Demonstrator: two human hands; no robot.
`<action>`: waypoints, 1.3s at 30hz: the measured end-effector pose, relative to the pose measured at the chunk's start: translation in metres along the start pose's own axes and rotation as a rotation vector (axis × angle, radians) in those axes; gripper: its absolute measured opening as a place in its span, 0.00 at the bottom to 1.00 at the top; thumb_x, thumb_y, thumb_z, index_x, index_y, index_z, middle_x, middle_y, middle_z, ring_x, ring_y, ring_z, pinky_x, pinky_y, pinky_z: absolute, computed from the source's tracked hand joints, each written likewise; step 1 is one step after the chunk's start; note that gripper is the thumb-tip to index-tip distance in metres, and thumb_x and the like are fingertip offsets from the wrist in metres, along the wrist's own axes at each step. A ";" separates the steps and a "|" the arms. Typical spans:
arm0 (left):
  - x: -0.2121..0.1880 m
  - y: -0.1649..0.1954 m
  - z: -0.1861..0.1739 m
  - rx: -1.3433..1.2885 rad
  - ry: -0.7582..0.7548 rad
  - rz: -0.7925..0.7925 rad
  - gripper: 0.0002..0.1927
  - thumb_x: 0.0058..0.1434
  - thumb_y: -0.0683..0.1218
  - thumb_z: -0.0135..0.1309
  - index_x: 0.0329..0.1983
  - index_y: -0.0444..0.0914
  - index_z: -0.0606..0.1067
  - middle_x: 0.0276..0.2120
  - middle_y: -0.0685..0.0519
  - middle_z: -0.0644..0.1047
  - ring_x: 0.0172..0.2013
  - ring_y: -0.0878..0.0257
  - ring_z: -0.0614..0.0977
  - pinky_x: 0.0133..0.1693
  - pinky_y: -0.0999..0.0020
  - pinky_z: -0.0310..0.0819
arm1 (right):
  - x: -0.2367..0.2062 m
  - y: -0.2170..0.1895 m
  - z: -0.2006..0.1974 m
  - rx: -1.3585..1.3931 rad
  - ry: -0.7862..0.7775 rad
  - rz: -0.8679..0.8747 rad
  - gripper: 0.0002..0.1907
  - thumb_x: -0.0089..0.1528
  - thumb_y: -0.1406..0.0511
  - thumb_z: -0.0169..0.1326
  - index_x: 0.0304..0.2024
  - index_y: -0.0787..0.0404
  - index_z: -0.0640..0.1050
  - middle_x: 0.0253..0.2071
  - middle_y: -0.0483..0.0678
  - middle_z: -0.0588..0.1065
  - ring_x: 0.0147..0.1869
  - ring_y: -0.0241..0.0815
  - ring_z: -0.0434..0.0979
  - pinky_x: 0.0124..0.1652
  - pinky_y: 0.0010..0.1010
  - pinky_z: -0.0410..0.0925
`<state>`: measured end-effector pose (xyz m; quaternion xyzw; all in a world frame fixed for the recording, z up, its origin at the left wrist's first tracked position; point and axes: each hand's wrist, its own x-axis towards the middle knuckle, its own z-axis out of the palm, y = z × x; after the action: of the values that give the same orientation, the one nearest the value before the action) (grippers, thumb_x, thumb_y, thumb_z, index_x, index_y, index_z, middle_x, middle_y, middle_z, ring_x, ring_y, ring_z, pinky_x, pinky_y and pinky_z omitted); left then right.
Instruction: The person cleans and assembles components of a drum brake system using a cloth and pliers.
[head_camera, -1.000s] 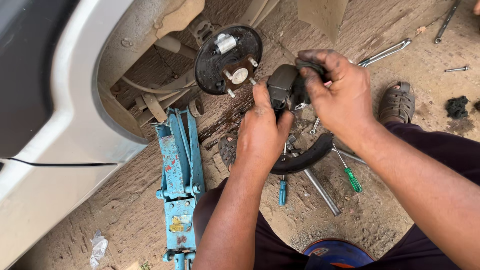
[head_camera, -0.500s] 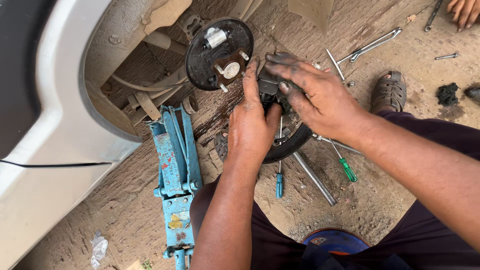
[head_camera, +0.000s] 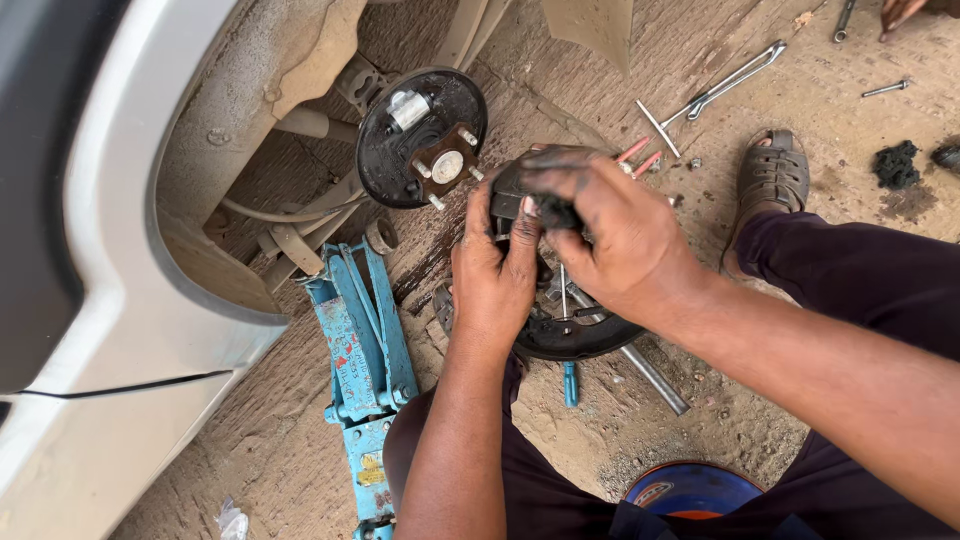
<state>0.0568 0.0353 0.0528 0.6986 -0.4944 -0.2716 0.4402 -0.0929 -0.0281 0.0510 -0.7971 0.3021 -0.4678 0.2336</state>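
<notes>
- The white car (head_camera: 90, 330) filled the left side, its wheel off and the wheel arch open.
- A round black brake plate (head_camera: 400, 150) with a hub and studs at its middle sat bare in the arch.
- A blue floor jack (head_camera: 362, 370) lay on the dirt under the car, just left of the person's left forearm.
- The left hand (head_camera: 492, 275) and the right hand (head_camera: 612, 235) met just right of the brake plate, both closed around a dark, greasy brake part (head_camera: 545, 205) held up off the ground between them.
- The right fingers were wrapped over the top of the part; the left thumb was pressed against its side.
- A curved black brake shoe (head_camera: 575, 340) lay on the ground below the hands.
- A sandal (head_camera: 772, 172) was on the foot to the right.
- A long metal wrench (head_camera: 735, 78) lay further off on the dirt.
- A small blue screwdriver (head_camera: 570, 383) lay just beneath the brake shoe.
</notes>
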 end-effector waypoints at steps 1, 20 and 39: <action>-0.001 0.001 0.000 0.012 0.004 -0.014 0.31 0.67 0.60 0.51 0.68 0.41 0.66 0.42 0.48 0.83 0.42 0.62 0.86 0.45 0.65 0.79 | -0.003 0.004 -0.001 -0.120 -0.026 -0.186 0.23 0.57 0.75 0.59 0.55 0.65 0.74 0.58 0.56 0.74 0.62 0.51 0.78 0.54 0.35 0.77; -0.007 -0.011 -0.001 -0.216 0.133 0.076 0.28 0.74 0.55 0.48 0.69 0.34 0.64 0.50 0.43 0.80 0.48 0.63 0.80 0.52 0.66 0.75 | -0.003 0.044 -0.012 -0.324 -0.163 0.126 0.22 0.61 0.69 0.61 0.58 0.62 0.80 0.44 0.54 0.79 0.46 0.52 0.81 0.47 0.41 0.76; 0.005 -0.012 -0.038 -0.604 -0.141 -0.095 0.22 0.71 0.55 0.51 0.63 0.42 0.66 0.37 0.52 0.82 0.32 0.63 0.84 0.36 0.67 0.82 | 0.017 0.091 -0.039 0.523 -0.495 0.607 0.24 0.56 0.73 0.62 0.56 0.65 0.78 0.45 0.48 0.82 0.47 0.37 0.81 0.51 0.30 0.74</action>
<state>0.0948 0.0450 0.0598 0.5380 -0.3876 -0.4740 0.5794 -0.1444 -0.1081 0.0195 -0.6746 0.3288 -0.2344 0.6179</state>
